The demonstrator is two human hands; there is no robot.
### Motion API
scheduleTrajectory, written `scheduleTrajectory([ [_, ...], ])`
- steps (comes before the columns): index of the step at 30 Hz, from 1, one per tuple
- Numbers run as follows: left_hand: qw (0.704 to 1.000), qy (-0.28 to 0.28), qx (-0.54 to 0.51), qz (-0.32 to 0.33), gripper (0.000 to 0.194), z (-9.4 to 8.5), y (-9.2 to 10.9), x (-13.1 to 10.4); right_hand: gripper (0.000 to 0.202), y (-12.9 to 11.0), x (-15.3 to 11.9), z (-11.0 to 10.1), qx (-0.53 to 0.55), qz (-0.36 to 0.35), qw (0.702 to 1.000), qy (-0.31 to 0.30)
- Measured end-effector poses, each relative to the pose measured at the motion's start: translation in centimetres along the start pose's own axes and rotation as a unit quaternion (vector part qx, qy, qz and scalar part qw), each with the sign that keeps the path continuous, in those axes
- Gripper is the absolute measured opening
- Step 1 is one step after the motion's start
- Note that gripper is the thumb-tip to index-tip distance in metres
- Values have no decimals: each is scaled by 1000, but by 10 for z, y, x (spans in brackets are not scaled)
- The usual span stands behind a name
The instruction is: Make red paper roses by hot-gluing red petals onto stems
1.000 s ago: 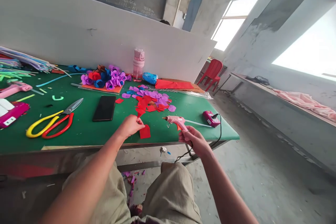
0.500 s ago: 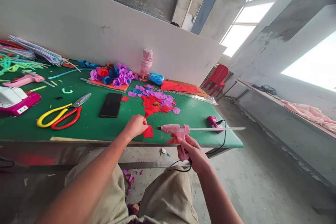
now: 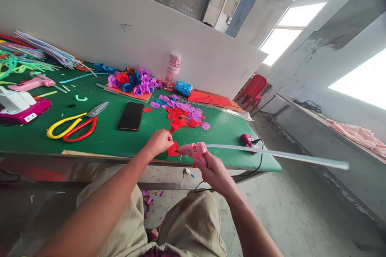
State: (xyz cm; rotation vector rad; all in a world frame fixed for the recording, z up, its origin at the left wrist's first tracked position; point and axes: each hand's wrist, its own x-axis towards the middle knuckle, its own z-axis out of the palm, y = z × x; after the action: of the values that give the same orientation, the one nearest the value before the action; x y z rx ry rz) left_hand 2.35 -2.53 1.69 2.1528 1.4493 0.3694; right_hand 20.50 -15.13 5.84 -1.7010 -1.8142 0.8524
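Note:
My right hand [image 3: 212,167] is wrapped round the handle of a pink glue gun [image 3: 193,150], with a long clear glue stick [image 3: 271,152] sticking out of its back. The gun's dark nozzle is at a red piece [image 3: 173,149] near the table's front edge. My left hand [image 3: 161,141] is closed in a pinch just left of that piece; what its fingertips hold is too small to tell. Beyond it lie loose red pieces [image 3: 177,115] and purple pieces [image 3: 193,112].
On the green table [image 3: 111,143] are a black phone [image 3: 130,116], scissors [image 3: 80,121], paper flowers [image 3: 135,82], a pink bottle [image 3: 173,70], a second pink gun [image 3: 33,83] and a magenta socket block [image 3: 249,143] with a cable.
My right hand has turned the glue gun and moved it left, bringing its nozzle to the red piece. The glue stick now points more towards me. The whole view has shifted slightly.

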Motion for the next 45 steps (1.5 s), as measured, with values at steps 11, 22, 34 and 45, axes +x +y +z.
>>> scheduleTrajectory([
  [11,1000,0,-10,3,16,0,-1,2,25,1,3,7,-9,-10,1000,2],
  [22,1000,-13,-6,-3,18,-6,6,-3,25,0,5,8,-24,-17,1000,1],
  [34,1000,-13,-21,-6,15,-6,6,-3,26,-2,6,8,-53,-9,999,3],
  [45,1000,-13,-21,-4,15,-5,5,-2,24,-6,7,5,-76,-6,997,0],
])
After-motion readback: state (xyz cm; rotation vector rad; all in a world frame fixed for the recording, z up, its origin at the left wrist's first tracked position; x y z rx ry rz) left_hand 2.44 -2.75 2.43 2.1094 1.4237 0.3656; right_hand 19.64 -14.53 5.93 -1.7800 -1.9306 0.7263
